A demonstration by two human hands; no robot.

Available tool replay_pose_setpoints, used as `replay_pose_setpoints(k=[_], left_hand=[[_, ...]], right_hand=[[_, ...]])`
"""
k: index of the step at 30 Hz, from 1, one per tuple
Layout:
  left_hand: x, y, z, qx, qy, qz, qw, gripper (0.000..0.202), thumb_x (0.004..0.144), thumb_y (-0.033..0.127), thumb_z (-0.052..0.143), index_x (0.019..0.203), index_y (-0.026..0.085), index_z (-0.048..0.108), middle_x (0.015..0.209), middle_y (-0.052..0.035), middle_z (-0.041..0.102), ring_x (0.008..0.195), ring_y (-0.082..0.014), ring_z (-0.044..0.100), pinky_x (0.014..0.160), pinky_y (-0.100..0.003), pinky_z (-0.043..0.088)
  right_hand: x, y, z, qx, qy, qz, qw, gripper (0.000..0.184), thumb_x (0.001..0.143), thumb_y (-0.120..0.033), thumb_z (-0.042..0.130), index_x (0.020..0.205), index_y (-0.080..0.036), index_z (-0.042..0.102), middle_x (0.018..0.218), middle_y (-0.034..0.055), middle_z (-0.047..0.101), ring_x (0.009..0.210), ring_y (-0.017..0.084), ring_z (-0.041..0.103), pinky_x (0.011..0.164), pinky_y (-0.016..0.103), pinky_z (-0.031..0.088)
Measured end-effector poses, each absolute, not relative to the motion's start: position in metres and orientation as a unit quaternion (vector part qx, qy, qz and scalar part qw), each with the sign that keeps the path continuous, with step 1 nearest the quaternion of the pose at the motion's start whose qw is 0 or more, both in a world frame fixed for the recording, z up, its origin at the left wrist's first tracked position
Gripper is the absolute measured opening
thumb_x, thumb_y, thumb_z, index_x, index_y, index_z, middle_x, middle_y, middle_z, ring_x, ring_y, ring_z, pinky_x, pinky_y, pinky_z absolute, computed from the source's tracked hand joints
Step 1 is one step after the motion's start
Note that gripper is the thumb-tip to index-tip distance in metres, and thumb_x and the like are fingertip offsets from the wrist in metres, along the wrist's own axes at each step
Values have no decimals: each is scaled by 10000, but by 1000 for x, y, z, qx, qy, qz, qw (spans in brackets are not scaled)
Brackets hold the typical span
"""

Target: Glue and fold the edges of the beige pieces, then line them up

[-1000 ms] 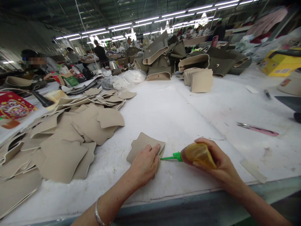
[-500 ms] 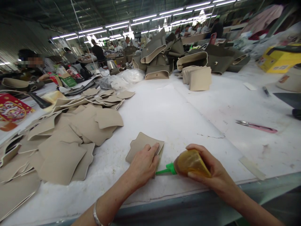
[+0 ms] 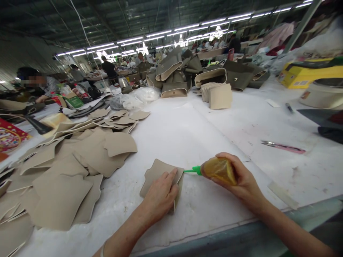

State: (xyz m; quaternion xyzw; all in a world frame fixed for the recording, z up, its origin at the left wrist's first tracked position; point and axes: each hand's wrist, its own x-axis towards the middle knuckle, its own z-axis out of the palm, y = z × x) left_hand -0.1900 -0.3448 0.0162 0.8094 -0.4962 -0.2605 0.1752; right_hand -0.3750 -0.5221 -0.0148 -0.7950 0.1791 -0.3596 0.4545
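Note:
A beige leather piece (image 3: 158,170) with a notched outline lies on the white tabletop in front of me. My left hand (image 3: 162,189) holds it down, index finger stretched along the top and thumb at the right-hand edge. What the other fingertips do is hidden under the hand. Squeezed in my right hand (image 3: 241,178) is a translucent glue bottle (image 3: 218,170) with yellow-brown liquid inside. Its green nozzle (image 3: 191,170) points left, the tip at the piece's upper right corner. From this angle I cannot tell whether it touches.
Loose beige leather pieces (image 3: 61,192) are heaped on the left. Dark bags (image 3: 174,76) and a beige stack (image 3: 221,96) stand at the back. Pink-handled thread snips (image 3: 284,146) lie to the right, before a yellow box (image 3: 305,75) and a round tub (image 3: 321,94). Several people work beyond.
The glue bottle has moved up along the piece's right edge, its nozzle tip going from beside my left thumb to the upper right corner. My left hand stays on the piece.

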Motion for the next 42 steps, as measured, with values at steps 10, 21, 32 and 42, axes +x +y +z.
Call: replay_pose_setpoints(k=[10,21,32,42], left_hand=[[-185,-348,18,800,-508,-264,181,533,891,206,330,1394,111,476,1236,-113,618,1123,-245,566,1002,-348,408],[-182,-347,19,797,-501,-271,199,505,901,215,341,1369,136,512,1238,-89,629,1125,-232,570,998,-336,407],[-184,-348,20,796,-504,-271,197,501,899,217,348,1367,132,508,1215,-94,637,1108,-230,578,976,-331,417],[-184,-347,19,797,-504,-263,204,492,897,226,365,1358,144,515,1270,-82,620,1145,-227,570,1009,-324,407]], right_hand=[[-375,-521,-14,-815,164,-367,417,432,837,-331,736,1210,-323,518,1135,28,588,976,229,608,833,303,515],[-379,-514,-9,-829,149,-369,392,416,844,-312,729,1198,-320,511,1130,39,589,997,249,597,832,317,498],[-383,-508,-14,-818,191,-381,386,409,857,-338,710,1210,-329,503,1149,45,567,1000,253,591,835,320,510],[-383,-508,-15,-805,215,-362,418,414,839,-375,724,1196,-323,519,1166,32,560,981,229,595,827,291,509]])
